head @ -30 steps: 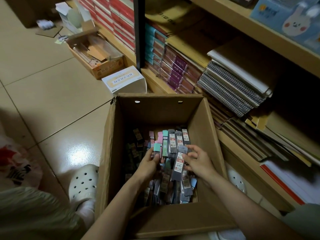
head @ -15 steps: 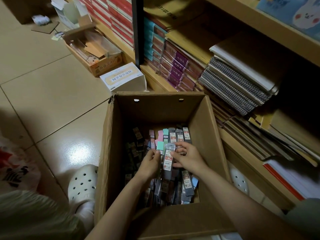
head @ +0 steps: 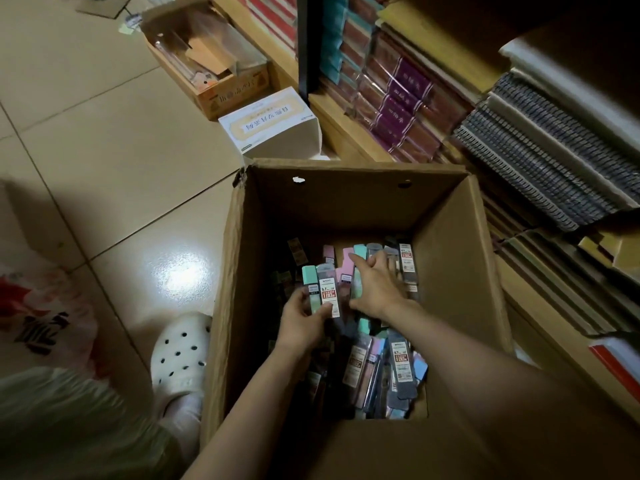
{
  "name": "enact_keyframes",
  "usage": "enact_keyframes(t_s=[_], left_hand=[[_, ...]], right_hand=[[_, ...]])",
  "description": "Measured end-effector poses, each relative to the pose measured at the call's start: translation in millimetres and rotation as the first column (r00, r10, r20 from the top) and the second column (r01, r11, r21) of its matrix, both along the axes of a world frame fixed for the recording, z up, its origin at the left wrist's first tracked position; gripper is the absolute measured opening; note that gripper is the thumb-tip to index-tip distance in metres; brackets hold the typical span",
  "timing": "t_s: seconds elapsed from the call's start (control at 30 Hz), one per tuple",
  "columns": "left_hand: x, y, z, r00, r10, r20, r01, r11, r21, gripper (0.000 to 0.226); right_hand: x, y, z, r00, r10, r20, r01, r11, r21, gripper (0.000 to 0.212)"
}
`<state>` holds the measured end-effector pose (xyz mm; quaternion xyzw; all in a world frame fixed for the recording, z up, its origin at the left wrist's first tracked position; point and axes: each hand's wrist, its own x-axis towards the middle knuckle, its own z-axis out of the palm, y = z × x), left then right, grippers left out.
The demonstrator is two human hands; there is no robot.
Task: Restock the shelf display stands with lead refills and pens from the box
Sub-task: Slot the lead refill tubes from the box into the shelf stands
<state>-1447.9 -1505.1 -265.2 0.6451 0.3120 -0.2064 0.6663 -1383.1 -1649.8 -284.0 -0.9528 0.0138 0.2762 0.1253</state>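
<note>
Head view puts me over an open brown cardboard box (head: 446, 258) on the tiled floor (head: 104, 150), its bottom covered by a loose heap of slim plastic lead refill cases (head: 388, 368) in grey, pink, mint and blue, most with white and red labels. My left hand (head: 303, 322) grips two of them near the box's left wall: a clear grey-capped refill case (head: 329, 294) and a mint-capped refill case (head: 311, 289) pressed beside it. Both stand with their long axis toward the box's far wall, caps at the far end, labels facing up at me. My right hand (head: 375, 289) lies flat, fingers stretched forward onto the pink and mint cases toward the far wall, touching rather than clenching. Half a second ago both hands met on one labelled case at mid-box; now that case sits in the left alone and the right has reached past it. Beyond the box's far left corner sits a white printed carton (head: 273, 128), then a small open cardboard tray (head: 211, 64) of clear packets.
</note>
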Motion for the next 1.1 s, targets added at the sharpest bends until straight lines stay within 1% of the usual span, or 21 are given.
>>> enact_keyframes(t_s=[0.03,0.1,0.17,0.23,0.3,0.37,0.4,0.47,0.6,0.7,0.8,0.83,0.9,0.97,1.03,1.1], left_hand=[[1,0,-2,1.0,0.009,-0.011,-0.009,1.0,0.003,0.028],[1,0,-5,0.999,0.02,-0.035,-0.019,1.0,0.014,0.029],[0,1,-9,0.998,0.028,-0.05,-0.027,1.0,0.014,0.027],[-1,0,-9,0.998,0.025,-0.053,-0.024,1.0,0.015,0.026],[0,-2,-5,0.999,0.02,-0.033,-0.019,1.0,0.023,0.025],[3,-5,3,1.0,-0.002,0.005,0.002,1.0,0.025,0.026],[5,-6,9,0.999,-0.016,0.03,0.015,1.0,0.018,0.027],[12,-8,24,0.994,-0.059,0.094,0.058,0.998,0.005,0.029],[34,-15,70,0.94,-0.206,0.272,0.212,0.977,0.008,0.027],[54,-29,122,0.869,-0.303,0.391,0.333,0.943,-0.011,0.029],[71,-42,178,0.825,-0.312,0.472,0.399,0.912,-0.094,0.033],[76,-46,199,0.803,-0.32,0.503,0.423,0.9,-0.103,0.033],[85,-51,241,0.733,-0.359,0.578,0.467,0.883,-0.043,0.034],[90,-57,278,0.687,-0.35,0.637,0.465,0.885,-0.015,0.034],[92,-64,307,0.677,-0.312,0.666,0.465,0.883,-0.058,0.035],[91,-70,329,0.692,-0.264,0.672,0.467,0.873,-0.139,0.035]], right_hand=[[1,3,-4,1.0,0.016,0.005,-0.015,0.999,-0.032,0.096],[0,9,-8,0.999,-0.034,0.021,0.035,0.999,-0.015,0.091],[-3,13,-9,0.994,-0.105,0.039,0.103,0.993,0.055,0.087],[-7,14,-9,0.988,-0.143,0.064,0.131,0.977,0.169,0.083],[-13,13,-7,0.969,-0.243,0.047,0.211,0.911,0.354,0.075],[-21,11,0,0.926,-0.379,0.0,0.328,0.801,0.5,0.06],[-23,8,5,0.908,-0.419,-0.003,0.354,0.764,0.54,0.055],[-24,-1,24,0.904,-0.426,0.041,0.329,0.752,0.571,0.051],[-5,-29,95,0.92,-0.352,0.171,0.197,0.794,0.575,0.054],[12,-55,171,0.878,-0.338,0.339,0.12,0.841,0.528,0.063],[15,-78,254,0.827,-0.304,0.474,0.034,0.867,0.497,0.061],[13,-85,280,0.8,-0.294,0.523,0.005,0.875,0.484,0.06],[5,-97,329,0.737,-0.307,0.602,-0.026,0.878,0.478,0.061],[-3,-107,369,0.671,-0.343,0.658,-0.031,0.873,0.488,0.063],[-11,-118,400,0.581,-0.372,0.724,-0.031,0.879,0.476,0.064],[-17,-128,424,0.495,-0.394,0.775,-0.02,0.886,0.463,0.061]])
